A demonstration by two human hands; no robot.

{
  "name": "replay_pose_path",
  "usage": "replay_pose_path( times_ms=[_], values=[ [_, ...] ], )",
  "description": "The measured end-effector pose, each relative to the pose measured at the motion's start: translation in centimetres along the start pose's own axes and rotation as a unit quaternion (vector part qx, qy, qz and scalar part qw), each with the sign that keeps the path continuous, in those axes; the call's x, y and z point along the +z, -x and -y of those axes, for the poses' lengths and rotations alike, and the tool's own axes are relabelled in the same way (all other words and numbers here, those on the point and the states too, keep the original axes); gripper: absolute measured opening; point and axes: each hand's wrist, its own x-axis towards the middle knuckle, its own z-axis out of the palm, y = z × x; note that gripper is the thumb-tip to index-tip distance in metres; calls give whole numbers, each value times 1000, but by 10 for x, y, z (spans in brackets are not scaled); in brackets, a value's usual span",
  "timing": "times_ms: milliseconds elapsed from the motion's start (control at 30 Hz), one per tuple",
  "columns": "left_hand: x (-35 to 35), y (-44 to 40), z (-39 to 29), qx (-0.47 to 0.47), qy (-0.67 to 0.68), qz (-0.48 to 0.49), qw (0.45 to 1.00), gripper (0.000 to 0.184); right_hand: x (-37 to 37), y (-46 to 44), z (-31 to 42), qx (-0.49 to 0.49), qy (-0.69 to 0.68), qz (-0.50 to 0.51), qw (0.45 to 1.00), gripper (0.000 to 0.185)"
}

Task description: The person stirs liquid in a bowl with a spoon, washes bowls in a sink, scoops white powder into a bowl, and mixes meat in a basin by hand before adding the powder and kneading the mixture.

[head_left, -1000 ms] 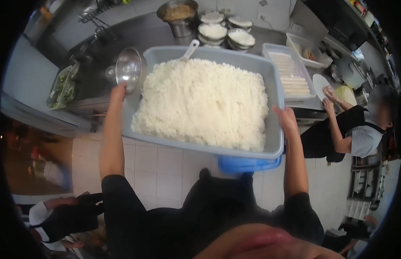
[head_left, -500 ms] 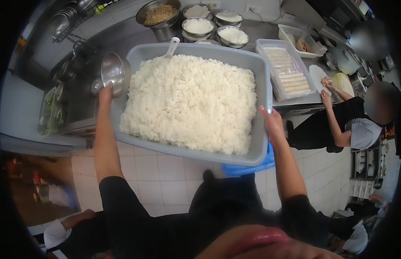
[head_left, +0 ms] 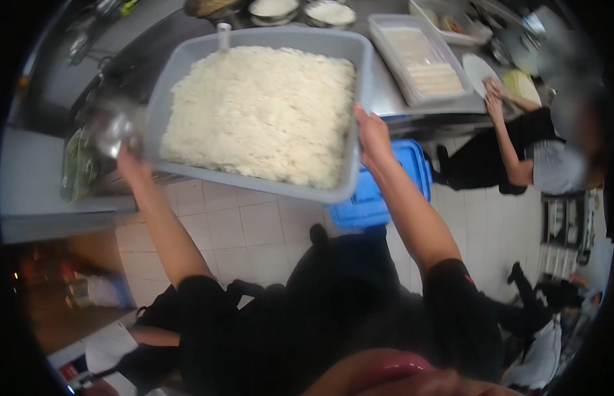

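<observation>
Tabletop [head_left: 384, 89] beyond both sets of fingers, cut off at top, partly blocked by the tub. Gray tub [head_left: 262, 189] lies between left fingers [head_left: 129, 157] and right fingers [head_left: 373, 127], slightly tilted; right fingers pinching its right wall, thumb at the rim. Rice [head_left: 261, 115] heaped inside, between the fingers. Co-worker [head_left: 518, 142] well to the right of right fingers, head blurred. Blue plastic item [head_left: 406, 175] below right fingers, part hidden behind tub and forearm; lid or box, can't tell. Clear container [head_left: 419, 63] with pale rolls beyond right fingers, just beside the tub. Metal bowl [head_left: 115, 135] pinched by left fingers, motion-blurred; can't tell if they touch the tub. Pale handle [head_left: 224, 37] at far rim, between the fingers, lower end hidden.
</observation>
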Motion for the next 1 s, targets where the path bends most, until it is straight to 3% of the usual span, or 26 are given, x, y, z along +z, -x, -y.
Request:
replay_pose_path(
  times_ms=[67, 100, 200, 267, 400, 433, 467, 533, 600, 667, 700, 767, 800, 867, 933, 1000],
  values=[
    [-17, 81, -1, -1, 25, 4, 1000, 42, -19, -13, -20, -19, -21, 48, 998, 39],
    [-16, 118, 7, 9, 18, -72, 997, 42, -26, -12, -25, -22, 3, 39, 999, 38],
    [-50, 161, 53, 15, 38, 14, 999, 42, -41, -9, -26, -2, 24, 48, 999, 35],
    [-39, 209, 69, -72, 55, 71, 993, 44, -54, -9, -26, 22, 26, 62, 998, 33],
    [-29, 247, 77, -111, 117, 115, 980, 50, -101, 2, -49, 32, 6, 40, 999, 30],
    [-30, 249, 82, -105, 112, 121, 981, 50, -135, -7, -67, 6, 125, 33, 992, 32],
    [-30, 246, 87, -96, 109, 129, 981, 50, -172, -21, -88, -21, 242, 28, 970, 34],
    [-53, 235, 108, -129, 150, 146, 969, 49, -283, -51, -135, -61, 523, -96, 845, 36],
    [-84, 234, 135, -162, 191, 153, 956, 49, -404, -55, -179, -12, 593, -269, 759, 45],
    [-115, 249, 164, -153, 88, 95, 980, 45, -474, -45, -191, 166, 446, -404, 781, 54],
    [-132, 267, 180, -182, 69, 62, 979, 49, -484, -46, -192, 170, 454, -395, 781, 54],
    [-186, 310, 213, -233, -16, 13, 972, 52, -504, -34, -198, 272, 202, -223, 914, 57],
    [-212, 333, 235, -251, -69, -1, 966, 48, -503, -38, -202, 263, 145, -234, 925, 51],
    [-232, 398, 263, -321, -136, -107, 931, 42, -499, -48, -206, 260, 153, -315, 900, 46],
    [-242, 456, 282, -379, -173, -135, 899, 35, -515, -52, -216, 261, 136, -282, 913, 42],
    [-242, 495, 297, -423, -215, -104, 874, 43, -524, -52, -214, 257, 122, -251, 925, 39]
  ],
)
